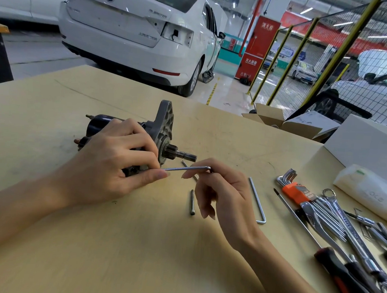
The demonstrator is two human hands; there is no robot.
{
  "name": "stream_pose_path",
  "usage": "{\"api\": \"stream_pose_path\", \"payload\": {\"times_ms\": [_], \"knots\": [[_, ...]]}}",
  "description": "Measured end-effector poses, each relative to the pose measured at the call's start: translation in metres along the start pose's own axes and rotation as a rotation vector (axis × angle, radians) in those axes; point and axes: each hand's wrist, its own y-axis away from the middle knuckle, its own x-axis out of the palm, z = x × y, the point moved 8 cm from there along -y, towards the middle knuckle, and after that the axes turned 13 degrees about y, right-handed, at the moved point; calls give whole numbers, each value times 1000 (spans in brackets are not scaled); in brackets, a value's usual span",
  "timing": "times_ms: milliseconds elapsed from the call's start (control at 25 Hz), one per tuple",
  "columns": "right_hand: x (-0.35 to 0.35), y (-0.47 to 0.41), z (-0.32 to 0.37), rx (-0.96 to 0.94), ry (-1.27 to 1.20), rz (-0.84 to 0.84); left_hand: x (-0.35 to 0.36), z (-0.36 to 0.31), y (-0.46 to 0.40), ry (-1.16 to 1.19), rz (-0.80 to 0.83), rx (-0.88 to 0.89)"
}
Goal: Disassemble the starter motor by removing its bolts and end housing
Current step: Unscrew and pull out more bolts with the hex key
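Left hand [109, 163] gripping starter motor [129, 137], right hand [221, 189] pinching hex key [186, 168]

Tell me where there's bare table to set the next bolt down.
Free: the near table between the forearms, and the far-left stretch behind the starter motor. Crowded: right edge with the hex key set, wrenches and screwdriver; a loose bolt and spare hex key flank the right hand.

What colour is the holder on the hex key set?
Orange, clipped around the hex key set; the head view shows it clearly.
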Motion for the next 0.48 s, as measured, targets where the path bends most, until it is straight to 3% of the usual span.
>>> {"api": "stream_pose_path", "payload": {"times_ms": [280,480], "knots": [[-5,-1,-6,38,53,-72,1,2,1,16,12,-13],[0,-1,-6,43,-10,-19,1,3,0,20,12,-17]]}}
